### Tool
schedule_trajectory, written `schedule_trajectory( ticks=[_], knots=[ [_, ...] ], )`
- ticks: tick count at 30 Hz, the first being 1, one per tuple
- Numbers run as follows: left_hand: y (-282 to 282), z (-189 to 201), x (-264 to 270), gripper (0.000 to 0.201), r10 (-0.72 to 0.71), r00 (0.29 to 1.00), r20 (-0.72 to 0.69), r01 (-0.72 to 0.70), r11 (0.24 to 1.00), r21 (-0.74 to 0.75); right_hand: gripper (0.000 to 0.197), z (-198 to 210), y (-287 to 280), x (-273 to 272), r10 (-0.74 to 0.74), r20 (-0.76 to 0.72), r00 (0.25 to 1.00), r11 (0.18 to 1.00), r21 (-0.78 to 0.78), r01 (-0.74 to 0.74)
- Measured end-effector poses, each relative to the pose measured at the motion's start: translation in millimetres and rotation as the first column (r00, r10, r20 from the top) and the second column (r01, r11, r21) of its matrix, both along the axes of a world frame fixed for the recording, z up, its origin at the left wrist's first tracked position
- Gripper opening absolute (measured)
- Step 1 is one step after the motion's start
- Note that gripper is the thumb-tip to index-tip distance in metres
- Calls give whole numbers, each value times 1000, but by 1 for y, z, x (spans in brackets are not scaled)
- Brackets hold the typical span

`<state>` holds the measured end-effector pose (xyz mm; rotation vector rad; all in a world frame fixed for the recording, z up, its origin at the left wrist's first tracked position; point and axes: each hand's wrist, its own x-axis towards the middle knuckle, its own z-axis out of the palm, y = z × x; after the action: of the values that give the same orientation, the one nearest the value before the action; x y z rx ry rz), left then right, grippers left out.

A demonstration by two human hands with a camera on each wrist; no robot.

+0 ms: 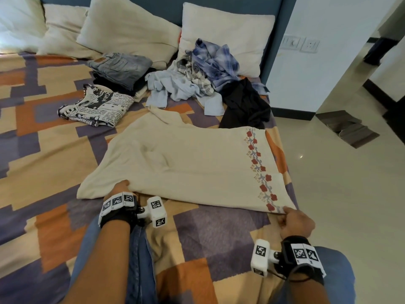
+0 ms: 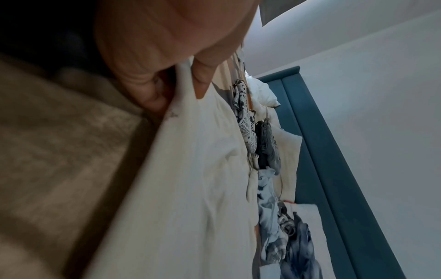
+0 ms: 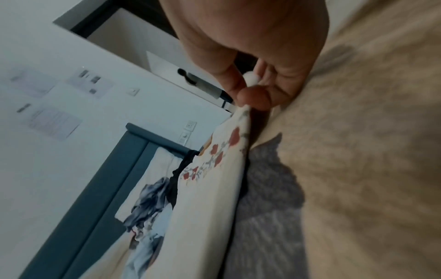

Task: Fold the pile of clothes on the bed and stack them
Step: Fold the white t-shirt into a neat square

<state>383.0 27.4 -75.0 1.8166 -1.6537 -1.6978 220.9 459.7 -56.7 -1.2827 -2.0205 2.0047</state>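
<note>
A cream garment (image 1: 186, 159) with a red flower border along its right side lies spread flat on the patterned bedspread (image 1: 43, 150). My left hand (image 1: 121, 187) grips its near edge toward the left; in the left wrist view the thumb and fingers (image 2: 200, 79) pinch the cream cloth (image 2: 190, 188). At the near right corner, by the flower border (image 3: 216, 156), my right hand (image 1: 294, 220) pinches the fabric between thumb and fingertips (image 3: 253, 98). An unfolded pile (image 1: 206, 71) of blue plaid, light blue and black clothes sits behind the garment.
A folded black-and-white printed top (image 1: 96, 105) and a stack topped by folded jeans (image 1: 119, 66) lie at the back left. Pillows (image 1: 225, 36) line the blue headboard. The bed's right edge (image 1: 289, 172) drops to a tiled floor. My knees in jeans are at the bottom.
</note>
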Motion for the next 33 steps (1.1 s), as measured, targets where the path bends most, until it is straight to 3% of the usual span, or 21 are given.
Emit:
schedule_trajectory(
  ticks=[2, 4, 6, 8, 10, 13, 16, 18, 20, 24, 26, 29, 31, 33],
  knots=[
    [7, 14, 4, 84, -113, 990, 87, 124, 983, -134, 51, -2, 0, 1, 32, -41, 999, 984, 176, -24],
    [13, 43, 10, 81, -132, 987, 93, 140, 986, -87, 50, 5, -16, 1, 118, -139, 983, 937, 345, -64],
    [7, 52, 11, 75, -132, 983, 128, 142, 988, -69, 41, 19, -41, 4, 312, -249, 917, 884, 428, -185],
    [-6, 54, 22, 77, -58, 991, 123, 69, 994, -85, 29, 27, -88, 7, 578, -258, 774, 775, 471, -421],
    [-12, 54, 23, 74, 54, 999, -10, -54, 998, -41, 21, 33, -128, 5, 758, -234, 609, 636, 471, -611],
    [-13, 71, 31, 55, 293, 935, -202, -255, 947, 193, 17, 44, -208, -2, 943, -157, 292, 332, 444, -832],
    [-8, 88, 38, 43, 375, 875, -306, -275, 905, 324, 22, 58, -284, -9, 999, -37, 30, 44, 460, -887],
    [-15, 86, 40, 40, 551, 771, -319, -357, 789, 499, 30, 58, -330, -14, 997, 18, -72, -72, 496, -866],
    [-24, 83, 40, 37, 650, 692, -314, -417, 715, 561, 38, 53, -370, -19, 988, 67, -138, -153, 501, -852],
    [-41, 71, 45, 34, 726, 633, -268, -456, 630, 629, 68, 34, -424, -28, 946, 221, -240, -316, 450, -835],
    [-51, 63, 49, 33, 739, 636, -222, -454, 591, 666, 76, 21, -441, -32, 910, 334, -246, -385, 459, -801],
    [-62, 53, 52, 33, 702, 676, -223, -455, 636, 623, 80, 11, -457, -37, 837, 481, -261, -489, 442, -752],
    [-67, 50, 52, 33, 656, 715, -242, -459, 701, 546, 92, 11, -462, -41, 862, 410, -298, -461, 391, -797],
    [-71, 50, 51, 37, 622, 739, -259, -454, 744, 490, 101, 12, -463, -50, 943, 205, -261, -320, 359, -877]
  ],
)
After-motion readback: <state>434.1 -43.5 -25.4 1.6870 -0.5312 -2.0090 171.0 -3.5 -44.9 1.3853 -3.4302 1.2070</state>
